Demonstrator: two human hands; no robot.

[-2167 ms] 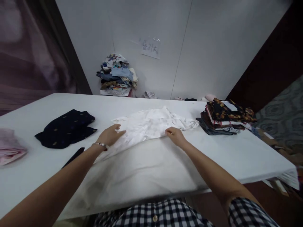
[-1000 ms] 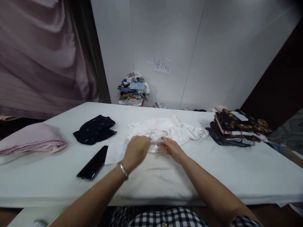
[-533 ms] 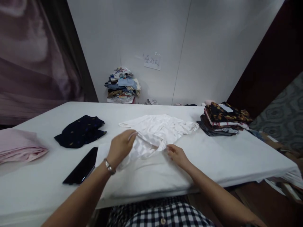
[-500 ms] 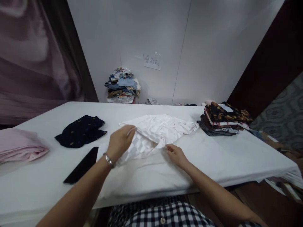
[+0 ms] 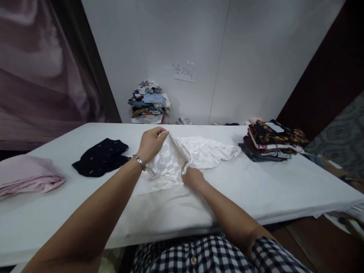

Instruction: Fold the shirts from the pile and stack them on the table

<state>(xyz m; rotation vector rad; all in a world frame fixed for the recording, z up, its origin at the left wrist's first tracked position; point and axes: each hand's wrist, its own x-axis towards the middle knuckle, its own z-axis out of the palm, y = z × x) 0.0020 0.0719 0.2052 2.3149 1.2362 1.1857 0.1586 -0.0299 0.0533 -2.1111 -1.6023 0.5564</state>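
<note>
A white garment [image 5: 204, 151] with a checked sheen lies crumpled across the middle of the table. My left hand [image 5: 152, 143], with a bracelet at the wrist, pinches its edge and holds it raised above the table. Lower and to the right, my right hand [image 5: 193, 177] is closed on a fold of the same garment, close to the table surface; its fingertips are partly hidden by the cloth. Between the hands the fabric stands up in a slanting, open fold.
On the white-covered table [image 5: 241, 189] are a dark navy garment [image 5: 101, 157] and folded pink cloth [image 5: 30, 174] at left, and stacked folded clothes [image 5: 270, 140] at right. Another clothes pile [image 5: 150, 102] stands beyond the back edge, by the wall.
My left hand has risen, lifting the garment's edge higher. My right hand has moved left and closed on the cloth. The black piece beside my left forearm no longer shows.
</note>
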